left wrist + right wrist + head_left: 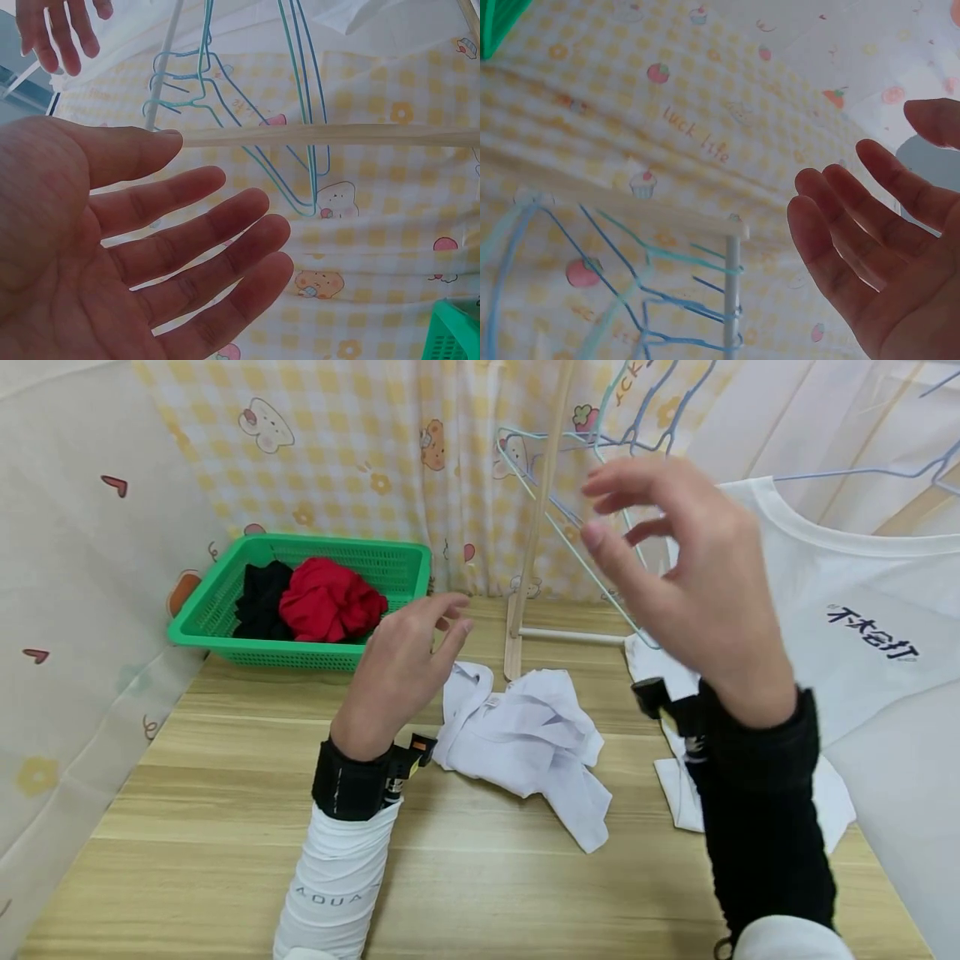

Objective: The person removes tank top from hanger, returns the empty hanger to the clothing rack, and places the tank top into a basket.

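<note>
My left hand (401,668) hovers over the table with fingers loosely bent and nothing in them. Just right of it lies a crumpled white garment (525,735) on the wood. Higher up and to the right, my right hand (682,577) is raised with relaxed fingers, also holding nothing. Behind it, several blue and green wire hangers (259,154) hang from the rod of a rack (542,510). A white shirt (847,585) with dark lettering hangs at the right, partly covered by my right hand and arm.
A green basket (225,643) at the back left holds a red cloth (330,602) and a black cloth (262,597). More white fabric (678,793) lies on the table (225,827) beneath the hanging shirt. A checked yellow curtain (352,452) closes off the back.
</note>
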The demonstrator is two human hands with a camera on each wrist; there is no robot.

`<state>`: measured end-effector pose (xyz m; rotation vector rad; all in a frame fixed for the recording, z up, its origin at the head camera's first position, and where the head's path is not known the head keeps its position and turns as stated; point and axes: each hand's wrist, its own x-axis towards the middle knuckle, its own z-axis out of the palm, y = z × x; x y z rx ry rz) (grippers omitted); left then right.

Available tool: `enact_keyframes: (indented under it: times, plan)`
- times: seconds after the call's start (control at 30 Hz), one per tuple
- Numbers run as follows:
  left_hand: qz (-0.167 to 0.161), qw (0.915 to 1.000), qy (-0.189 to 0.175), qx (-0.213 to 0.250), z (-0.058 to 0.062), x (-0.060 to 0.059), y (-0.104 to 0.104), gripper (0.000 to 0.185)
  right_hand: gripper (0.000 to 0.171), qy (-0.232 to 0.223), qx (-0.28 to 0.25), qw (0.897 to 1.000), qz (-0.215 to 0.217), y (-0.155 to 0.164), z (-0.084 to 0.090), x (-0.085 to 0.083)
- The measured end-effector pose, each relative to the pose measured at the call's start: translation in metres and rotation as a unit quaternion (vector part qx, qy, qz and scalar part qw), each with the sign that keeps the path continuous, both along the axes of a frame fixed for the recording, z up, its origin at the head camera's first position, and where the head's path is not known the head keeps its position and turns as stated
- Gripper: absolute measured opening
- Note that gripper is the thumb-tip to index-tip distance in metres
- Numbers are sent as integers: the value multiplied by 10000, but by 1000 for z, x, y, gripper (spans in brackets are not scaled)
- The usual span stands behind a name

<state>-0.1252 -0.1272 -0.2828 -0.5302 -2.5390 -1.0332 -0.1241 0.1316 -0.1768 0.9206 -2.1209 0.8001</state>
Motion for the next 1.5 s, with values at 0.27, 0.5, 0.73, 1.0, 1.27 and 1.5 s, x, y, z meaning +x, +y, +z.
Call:
enact_keyframes:
  times: [0.27, 0.5, 0.73, 1.0, 1.27, 1.5]
  plan:
    - [0, 10000, 52, -4, -1, 0, -1, 36, 30, -551, -845, 9938, 472, -18, -33, 19]
    - [-8, 9999, 144, 0, -2, -1, -1, 37, 37, -519, -634, 9952, 529, -15, -50, 13]
    - [-12, 9998, 180, 36, -3, -2, 1, 40, 48, -778, 71, 9964, 315, -11, -72, 2]
    - [-32, 9999, 28, -161, -4, -4, 3, 43, 56, -1138, 345, 9928, 109, -9, -88, -5]
    - [-22, 9979, -361, -544, -9, -10, 6, 50, 54, -1222, 364, 9918, 83, -9, -92, -7]
    - [-11, 9876, -714, -1401, -24, -24, 20, 67, 55, -1234, 362, 9917, 29, -7, -93, -7]
